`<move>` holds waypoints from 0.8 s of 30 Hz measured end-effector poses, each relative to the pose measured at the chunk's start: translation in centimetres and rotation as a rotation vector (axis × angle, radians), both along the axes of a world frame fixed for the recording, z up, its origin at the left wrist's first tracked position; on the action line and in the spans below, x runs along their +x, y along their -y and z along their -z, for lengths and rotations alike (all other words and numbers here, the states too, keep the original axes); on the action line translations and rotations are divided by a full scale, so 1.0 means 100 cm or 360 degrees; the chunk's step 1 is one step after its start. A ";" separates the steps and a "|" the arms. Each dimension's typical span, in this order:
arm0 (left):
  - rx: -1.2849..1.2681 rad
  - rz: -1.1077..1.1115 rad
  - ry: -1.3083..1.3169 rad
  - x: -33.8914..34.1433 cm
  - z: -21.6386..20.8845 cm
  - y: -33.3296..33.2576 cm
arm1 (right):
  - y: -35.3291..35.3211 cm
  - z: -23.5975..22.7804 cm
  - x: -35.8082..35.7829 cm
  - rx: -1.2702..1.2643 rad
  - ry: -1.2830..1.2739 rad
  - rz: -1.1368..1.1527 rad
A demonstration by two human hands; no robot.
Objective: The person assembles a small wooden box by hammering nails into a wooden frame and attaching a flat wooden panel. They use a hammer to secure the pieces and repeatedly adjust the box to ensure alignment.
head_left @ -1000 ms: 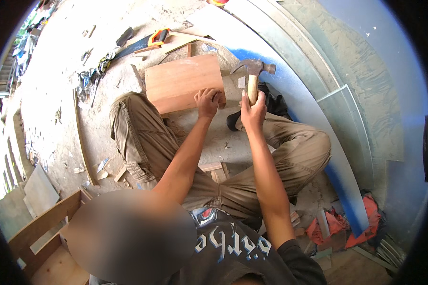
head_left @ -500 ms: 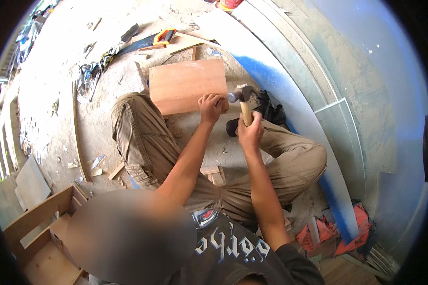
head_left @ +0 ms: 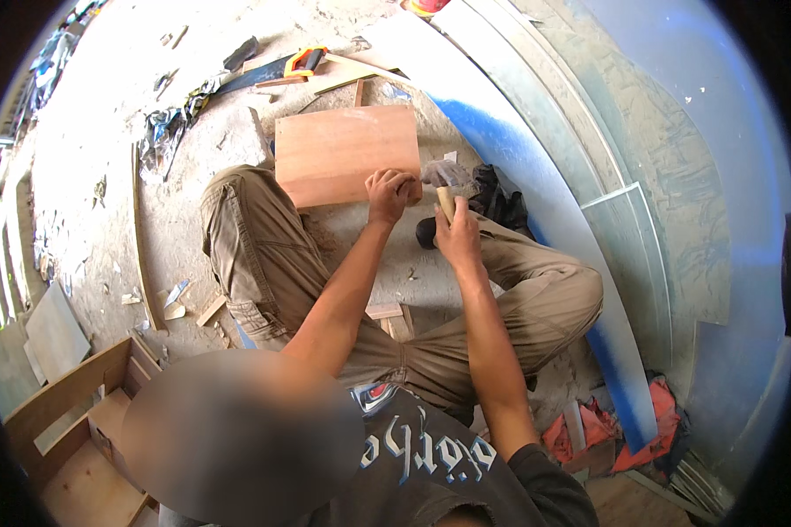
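Note:
A reddish-brown wooden panel [head_left: 347,154] lies on the floor in front of me, between my knees. My left hand [head_left: 388,195] is closed over its near right corner, fingers curled on the edge; whether a nail is pinched there is too small to tell. To the right of that corner, my right hand [head_left: 459,233] grips a hammer by its pale wooden handle [head_left: 446,200]. The hammer's head is smeared by motion beside the panel's right edge.
Beyond the panel lies a handsaw [head_left: 306,61] with an orange and black handle, among wood strips. A blue-and-white curved sheet [head_left: 492,136] leans along the right. A wooden frame box [head_left: 70,413] stands at lower left. Small wood scraps [head_left: 211,310] litter the floor.
The hammer's head has swung from clearly visible to a blur, its handle now tilting left and away. My right hand has shifted slightly left; my left hand keeps to the panel's corner.

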State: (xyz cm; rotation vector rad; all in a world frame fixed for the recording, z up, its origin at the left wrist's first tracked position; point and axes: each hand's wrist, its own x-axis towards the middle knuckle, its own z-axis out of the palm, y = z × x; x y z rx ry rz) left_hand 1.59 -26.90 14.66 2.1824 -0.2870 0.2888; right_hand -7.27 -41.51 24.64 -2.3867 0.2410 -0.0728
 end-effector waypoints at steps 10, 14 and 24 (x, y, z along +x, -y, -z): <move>-0.0075 0.0029 0.0021 0.002 0.005 0.000 | -0.018 0.005 -0.003 0.0128 0.0057 0.0226; 0.0024 0.0034 0.0085 -0.001 0.003 0.001 | -0.018 0.002 -0.002 0.0153 -0.0024 0.0262; 0.0115 0.0013 0.0117 -0.004 0.006 0.001 | -0.027 -0.006 0.001 0.0125 -0.0051 0.0218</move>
